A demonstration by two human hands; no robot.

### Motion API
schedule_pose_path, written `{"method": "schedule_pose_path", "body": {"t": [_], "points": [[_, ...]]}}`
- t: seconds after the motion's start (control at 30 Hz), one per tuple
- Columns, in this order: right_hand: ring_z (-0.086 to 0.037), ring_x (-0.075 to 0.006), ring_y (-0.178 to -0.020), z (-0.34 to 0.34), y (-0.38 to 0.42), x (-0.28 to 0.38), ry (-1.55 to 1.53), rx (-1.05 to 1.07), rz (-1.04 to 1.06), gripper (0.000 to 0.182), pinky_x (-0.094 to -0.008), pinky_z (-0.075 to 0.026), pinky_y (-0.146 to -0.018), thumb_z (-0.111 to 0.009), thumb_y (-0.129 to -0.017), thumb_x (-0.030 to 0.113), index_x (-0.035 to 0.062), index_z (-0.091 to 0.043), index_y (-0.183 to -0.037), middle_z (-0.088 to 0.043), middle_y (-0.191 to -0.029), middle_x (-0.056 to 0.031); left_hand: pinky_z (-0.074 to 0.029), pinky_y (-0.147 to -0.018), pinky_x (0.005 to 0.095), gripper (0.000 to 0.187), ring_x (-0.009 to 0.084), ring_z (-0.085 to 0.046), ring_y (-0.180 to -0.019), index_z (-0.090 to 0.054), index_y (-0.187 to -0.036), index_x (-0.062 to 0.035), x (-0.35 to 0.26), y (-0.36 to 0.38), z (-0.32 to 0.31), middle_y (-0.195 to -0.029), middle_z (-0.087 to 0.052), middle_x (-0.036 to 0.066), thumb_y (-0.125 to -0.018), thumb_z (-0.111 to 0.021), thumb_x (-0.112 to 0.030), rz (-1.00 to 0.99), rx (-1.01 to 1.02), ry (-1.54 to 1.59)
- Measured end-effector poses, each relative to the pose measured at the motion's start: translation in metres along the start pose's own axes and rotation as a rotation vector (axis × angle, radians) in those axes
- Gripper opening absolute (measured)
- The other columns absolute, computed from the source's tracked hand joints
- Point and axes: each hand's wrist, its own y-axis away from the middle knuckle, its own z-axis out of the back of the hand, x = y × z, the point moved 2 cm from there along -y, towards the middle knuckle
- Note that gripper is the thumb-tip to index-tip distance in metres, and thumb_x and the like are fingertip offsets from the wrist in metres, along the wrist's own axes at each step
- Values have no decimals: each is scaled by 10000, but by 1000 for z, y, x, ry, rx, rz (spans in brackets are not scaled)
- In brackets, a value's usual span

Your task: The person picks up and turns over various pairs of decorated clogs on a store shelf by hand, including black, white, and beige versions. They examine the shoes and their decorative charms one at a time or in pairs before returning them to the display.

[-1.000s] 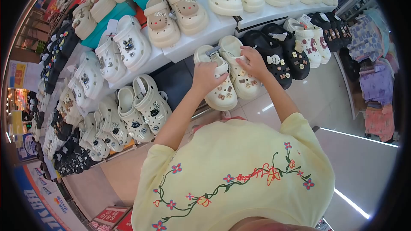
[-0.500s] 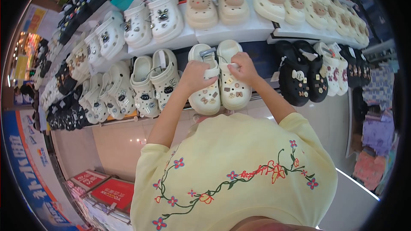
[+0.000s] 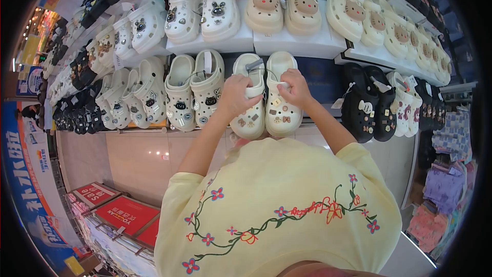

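A pair of cream clogs with small charms sits at the front of the lower display row, joined by a cord with a grey tag [image 3: 254,64]. My left hand [image 3: 238,95] is closed around the middle of the left clog [image 3: 248,127], near its strap. On the right clog [image 3: 283,120], my right hand [image 3: 295,87] grips the outer side, thumb over the upper. Both clogs point their toes toward me, side by side. Whether their soles rest on the shelf is hidden.
White clogs with black charms [image 3: 181,113] stand close at left, black clogs [image 3: 361,110] at right. Behind, beige clogs with cat faces [image 3: 266,5] stand on white boxes [image 3: 302,45]. Red sale signs [image 3: 123,215] are lower left; folded fabrics [image 3: 443,192] at far right.
My view has shifted, so the shelves appear farther right. The held pair sits slightly closer to the white clogs at left, and the two toes are more level. Both hands keep their grip.
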Motion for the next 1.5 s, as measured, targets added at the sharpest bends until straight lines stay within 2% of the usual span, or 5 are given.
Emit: {"method": "schedule_pose_path", "body": {"t": [0.33,0.73,1.03,1.23,1.5], "points": [[-467,-321,-730,-2,8,-2,23,-20,-95,204,-403,-371,-723,-649,-669,180,34,-518,-724,-495,-709,-123,-412,-858,368,495,300,-499,-1010,-475,-1118,35,-11,59,-16,-1080,-505,192,-729,-706,-167,436,-373,228],[-438,-344,-1017,2,17,5,86,3,-169,378,-422,-324,-909,-659,-699,232,63,-491,-992,-481,-1022,-143,-434,-803,365,268,312,-529,-926,-583,-913,-1,-12,62,-3,-1019,-545,148,-706,-468,124,189,-328,119],[-347,-345,-1225,-1,37,0,-63,-135,-298,527,-413,-250,-1031,-603,-796,258,45,-422,-1243,-378,-1296,-205,-431,-823,361,286,307,-518,-965,-578,-954,-10,-9,60,-4,-1041,-524,146,-731,-447,112,159,-299,142],[-241,-298,-1320,-4,82,14,-276,-170,-428,544,-375,-192,-1079,-458,-897,153,-2,-255,-1378,-265,-1407,-186,-429,-885,369,496,384,-425,-1131,-426,-1249,-20,-18,73,-6,-1270,-374,235,-769,-553,-36,58,-322,28],[-276,-322,-1282,-30,150,64,39,-215,-475,947,-388,-234,-1057,-727,-710,307,-48,-161,-1381,-262,-1367,-226,-268,-1029,494,802,447,-207,-1291,-293,-1345,-25,-26,130,-39,-1424,-143,257,-693,-729,-193,41,-174,161]]}}
